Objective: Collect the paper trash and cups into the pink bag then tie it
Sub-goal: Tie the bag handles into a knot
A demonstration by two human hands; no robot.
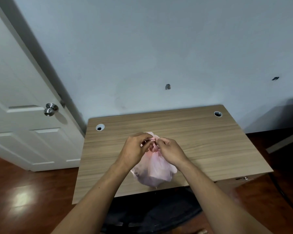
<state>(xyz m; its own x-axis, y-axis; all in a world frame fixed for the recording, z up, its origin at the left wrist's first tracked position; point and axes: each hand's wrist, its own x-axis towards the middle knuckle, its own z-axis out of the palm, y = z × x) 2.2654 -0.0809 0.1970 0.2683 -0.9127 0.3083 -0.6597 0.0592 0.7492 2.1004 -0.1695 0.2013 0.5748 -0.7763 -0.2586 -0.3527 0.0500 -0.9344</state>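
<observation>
A full, translucent pink bag (153, 173) sits near the front edge of the wooden desk (210, 142). Its top is gathered into twisted handles between my hands. My left hand (135, 147) pinches one pink handle from the left with curled fingers. My right hand (170, 150) pinches the other handle from the right, close against the left hand. Dark shapes show faintly through the bag's plastic; no loose paper or cups are in sight on the desk.
The desk has two round cable holes (100, 127) (217, 114) and stands against a pale blue wall. A white door with a metal knob (50, 109) is at the left. A dark chair (152, 213) sits below the desk's front edge on the wood floor.
</observation>
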